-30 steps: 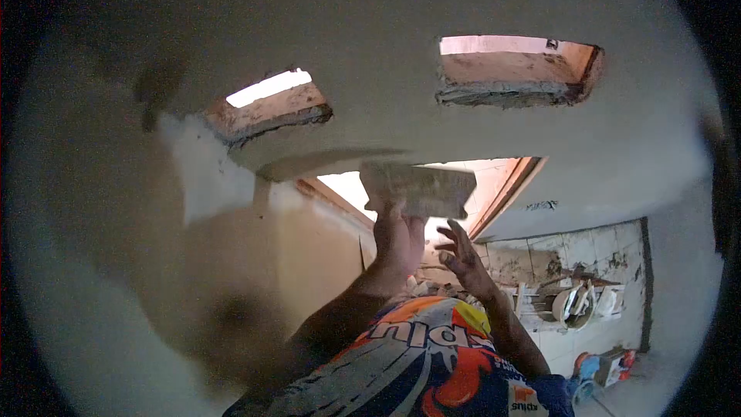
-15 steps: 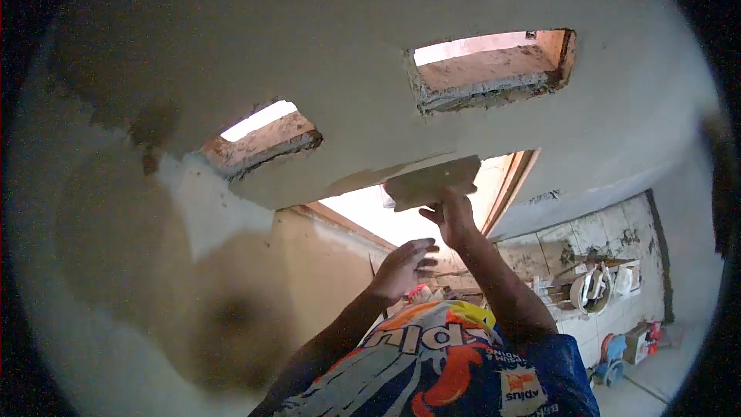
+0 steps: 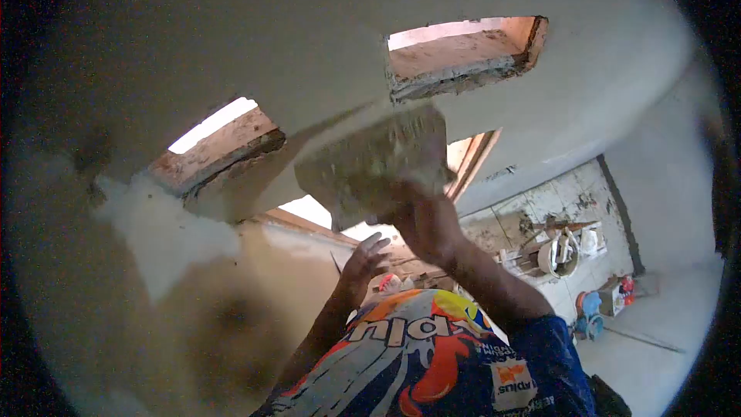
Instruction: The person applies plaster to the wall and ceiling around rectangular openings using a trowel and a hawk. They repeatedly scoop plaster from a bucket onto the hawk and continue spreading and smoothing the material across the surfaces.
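Note:
A wide flat tool (image 3: 378,162), its face smeared with grey-brown plaster, is gripped in my right hand (image 3: 428,224). It lies close to the grey plastered wall (image 3: 332,54), below the two openings and over the top of the doorway. Whether it touches the wall I cannot tell. My left hand (image 3: 367,262) is raised lower down and to the left, near the doorway, with its fingers apart and nothing in it. The right opening (image 3: 463,58) and the left opening (image 3: 220,139) have rough, broken edges.
Wooden frame pieces (image 3: 472,162) edge the bright doorway. On the tiled floor (image 3: 583,205) at the right stand a round bucket (image 3: 557,255), a blue object (image 3: 590,313) and a box (image 3: 611,296) with red items beside it. A light patch (image 3: 162,232) marks the left wall.
My right hand and the tool have moved up and left, and the tool's face now shows more broadly. My left hand has shifted left with the view. Both openings appear further left.

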Motion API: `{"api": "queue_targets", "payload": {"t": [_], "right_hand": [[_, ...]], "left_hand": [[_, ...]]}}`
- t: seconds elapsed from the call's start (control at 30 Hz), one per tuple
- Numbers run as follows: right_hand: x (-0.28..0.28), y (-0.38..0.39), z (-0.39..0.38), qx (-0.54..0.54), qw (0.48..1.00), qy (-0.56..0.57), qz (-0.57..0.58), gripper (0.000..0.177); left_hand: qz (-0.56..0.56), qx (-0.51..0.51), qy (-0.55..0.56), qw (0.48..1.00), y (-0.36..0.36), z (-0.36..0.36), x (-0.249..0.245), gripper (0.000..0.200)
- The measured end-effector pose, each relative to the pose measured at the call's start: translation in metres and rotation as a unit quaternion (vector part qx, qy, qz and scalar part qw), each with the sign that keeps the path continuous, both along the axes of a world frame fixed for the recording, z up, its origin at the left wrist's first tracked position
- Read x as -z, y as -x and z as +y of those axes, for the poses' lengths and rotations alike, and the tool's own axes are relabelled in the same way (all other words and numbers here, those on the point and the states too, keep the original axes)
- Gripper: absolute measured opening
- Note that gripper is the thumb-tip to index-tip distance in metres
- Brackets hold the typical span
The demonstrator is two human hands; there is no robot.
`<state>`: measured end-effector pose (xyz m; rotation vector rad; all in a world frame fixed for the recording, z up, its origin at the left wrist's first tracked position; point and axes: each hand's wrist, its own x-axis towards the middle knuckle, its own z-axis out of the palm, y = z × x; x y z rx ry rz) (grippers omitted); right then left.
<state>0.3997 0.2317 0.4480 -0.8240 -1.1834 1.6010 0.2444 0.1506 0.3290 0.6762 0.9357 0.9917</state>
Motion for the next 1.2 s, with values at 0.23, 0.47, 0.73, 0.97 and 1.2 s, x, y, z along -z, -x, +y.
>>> {"api": "queue_targets", "payload": {"t": [0.23,0.47,0.73,0.97,1.2], "right_hand": [[0.106,-0.028,-0.08,-0.034,0.913,0.025,-0.405,0.029],[0.183,-0.048,-0.121,-0.012,0.928,0.353,0.117,0.031],[0.325,-0.138,-0.201,0.107,0.88,0.225,-0.404,0.028],[0.496,-0.217,-0.259,0.041,0.707,0.471,-0.526,0.039],[0.552,-0.235,-0.265,0.044,0.615,0.542,-0.57,0.052]], "left_hand": [[-0.106,0.213,-0.022,0.971,-0.027,-0.002,0.031,0.058],[-0.081,0.025,0.302,0.95,-0.053,0.012,0.056,0.034],[-0.113,0.093,0.276,0.95,-0.026,0.032,0.118,0.041],[-0.103,0.041,0.348,0.931,-0.021,0.009,0.178,0.03],[0.056,0.133,0.429,0.891,0.018,-0.002,0.199,0.033]]}}
